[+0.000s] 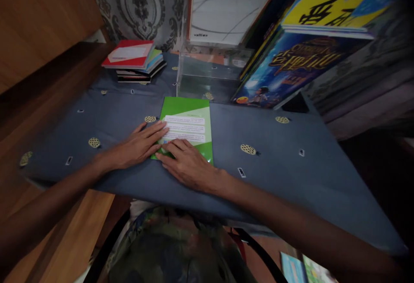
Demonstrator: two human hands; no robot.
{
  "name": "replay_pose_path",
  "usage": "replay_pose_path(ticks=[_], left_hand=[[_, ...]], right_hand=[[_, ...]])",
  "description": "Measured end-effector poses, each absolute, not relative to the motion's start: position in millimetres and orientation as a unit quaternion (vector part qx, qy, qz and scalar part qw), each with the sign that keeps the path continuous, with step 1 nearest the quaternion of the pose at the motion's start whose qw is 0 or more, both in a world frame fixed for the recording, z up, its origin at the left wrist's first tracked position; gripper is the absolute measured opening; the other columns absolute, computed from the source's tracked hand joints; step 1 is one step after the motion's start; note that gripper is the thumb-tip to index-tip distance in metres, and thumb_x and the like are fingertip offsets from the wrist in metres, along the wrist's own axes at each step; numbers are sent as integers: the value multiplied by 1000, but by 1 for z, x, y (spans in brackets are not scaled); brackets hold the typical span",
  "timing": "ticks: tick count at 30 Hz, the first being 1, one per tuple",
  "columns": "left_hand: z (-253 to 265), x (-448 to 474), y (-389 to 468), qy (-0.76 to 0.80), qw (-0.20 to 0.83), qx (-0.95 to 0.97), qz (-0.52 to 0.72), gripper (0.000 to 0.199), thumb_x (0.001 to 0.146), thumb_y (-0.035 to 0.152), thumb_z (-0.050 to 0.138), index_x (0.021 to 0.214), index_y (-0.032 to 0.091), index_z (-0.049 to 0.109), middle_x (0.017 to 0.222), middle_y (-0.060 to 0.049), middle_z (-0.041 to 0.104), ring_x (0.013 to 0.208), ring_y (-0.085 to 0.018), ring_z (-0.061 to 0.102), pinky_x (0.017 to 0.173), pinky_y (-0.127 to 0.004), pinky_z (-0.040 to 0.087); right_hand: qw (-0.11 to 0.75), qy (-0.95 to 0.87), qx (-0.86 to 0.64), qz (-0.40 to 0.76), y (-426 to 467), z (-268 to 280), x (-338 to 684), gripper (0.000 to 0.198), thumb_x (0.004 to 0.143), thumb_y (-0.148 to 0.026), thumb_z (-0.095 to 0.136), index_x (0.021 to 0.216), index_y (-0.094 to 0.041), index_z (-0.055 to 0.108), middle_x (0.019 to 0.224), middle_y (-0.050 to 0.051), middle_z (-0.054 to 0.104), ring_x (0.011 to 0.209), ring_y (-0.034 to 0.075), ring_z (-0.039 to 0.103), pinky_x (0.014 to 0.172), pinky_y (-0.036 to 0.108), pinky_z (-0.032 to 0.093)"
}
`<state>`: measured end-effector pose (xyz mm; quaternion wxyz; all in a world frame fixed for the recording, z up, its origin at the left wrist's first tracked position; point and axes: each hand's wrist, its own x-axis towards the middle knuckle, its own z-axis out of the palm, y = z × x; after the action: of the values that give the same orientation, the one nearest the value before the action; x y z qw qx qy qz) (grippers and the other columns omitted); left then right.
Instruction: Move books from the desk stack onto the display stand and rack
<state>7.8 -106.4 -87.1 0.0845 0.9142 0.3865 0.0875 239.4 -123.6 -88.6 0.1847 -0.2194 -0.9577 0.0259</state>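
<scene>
A green booklet (186, 106) with white text panels lies closed on the dark blue cloth in front of me. My left hand (140, 145) rests at its left side, fingers stretched out and their tips on the cover. Across the lower left part of the booklet lies my right hand (186, 164), its fingers spread and slightly bent over the cover and the left edge. Both hands press from above and neither grips anything. Part of the booklet's lower edge is hidden under the right hand.
A stack of books (129, 54) with a red one on top stands at the back left. Behind the booklet is a clear acrylic stand (210, 78). Tall picture books (287, 67) lean at the back right. A wooden panel (45, 20) borders the left.
</scene>
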Motion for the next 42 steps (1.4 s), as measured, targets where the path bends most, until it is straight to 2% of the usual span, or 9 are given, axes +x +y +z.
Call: replay_pose_path(ticks=[5, 9, 20, 26, 33, 36, 39, 40, 42], left_hand=[[-85, -5, -108, 382, 99, 918, 44, 62, 106, 54, 24, 161, 27, 17, 166, -8, 24, 153, -26, 23, 124, -52, 15], [-88, -5, -106, 374, 89, 921, 57, 61, 106, 53, 27, 161, 31, 12, 166, -5, 24, 153, -26, 24, 124, -52, 15], [-91, -6, -107, 372, 79, 921, 82, 59, 106, 49, 30, 161, 35, 10, 166, -4, 23, 151, -28, 28, 123, -54, 18], [-92, -3, -111, 372, 60, 923, 75, 50, 108, 45, 27, 157, 36, 29, 166, -4, 25, 151, -27, 29, 121, -55, 21], [-88, 0, -153, 357, 40, 930, 77, 49, 108, 38, 33, 157, 36, 27, 163, -5, 31, 147, -24, 37, 122, -53, 22], [-84, -1, -181, 329, 48, 940, 74, 66, 101, 52, 47, 159, 34, 21, 164, -7, 29, 148, -27, 35, 122, -55, 21], [-80, -2, -205, 296, 57, 951, 65, 104, 80, 73, 64, 160, 28, 18, 164, -13, 27, 148, -34, 34, 122, -60, 17], [-80, -2, -210, 292, 52, 953, 56, 110, 75, 73, 69, 160, 26, 18, 164, -15, 26, 148, -36, 32, 122, -61, 16], [-81, 1, -217, 295, 26, 954, 36, 105, 80, 57, 76, 160, 23, 18, 165, -15, 25, 150, -35, 29, 123, -60, 14]], right_hand=[[162, -949, -262, 63, -146, -91, 251, 38, 101, -25, 50, 136, -10, 56, 140, 17, 59, 137, 27, 48, 115, 48, 39], [158, -935, -311, 71, -165, -96, 274, 48, 103, -30, 45, 146, -9, 47, 153, 16, 49, 146, 26, 39, 120, 48, 36], [162, -905, -384, 86, -184, -97, 336, 45, 105, -27, 38, 149, -21, 45, 151, 8, 52, 143, 23, 44, 119, 55, 37], [178, -898, -398, 55, -185, -97, 335, 41, 104, -26, 40, 141, -18, 55, 149, 13, 54, 141, 26, 46, 115, 54, 43], [200, -907, -370, 3, -220, -95, 341, 38, 99, -26, 51, 134, -16, 61, 139, 13, 63, 130, 29, 55, 105, 54, 52], [232, -902, -364, 12, -246, -107, 349, 37, 97, -20, 53, 132, -22, 63, 129, 9, 69, 122, 26, 60, 102, 49, 53], [293, -889, -353, 10, -264, -122, 356, 46, 94, -6, 48, 136, -22, 61, 120, 7, 73, 114, 24, 62, 97, 43, 55], [309, -884, -349, 10, -268, -125, 357, 51, 93, -4, 47, 138, -22, 59, 118, 7, 74, 111, 24, 63, 94, 41, 56], [318, -878, -357, 22, -270, -129, 358, 59, 91, -1, 46, 145, -23, 52, 116, 8, 73, 105, 24, 65, 89, 40, 57]])
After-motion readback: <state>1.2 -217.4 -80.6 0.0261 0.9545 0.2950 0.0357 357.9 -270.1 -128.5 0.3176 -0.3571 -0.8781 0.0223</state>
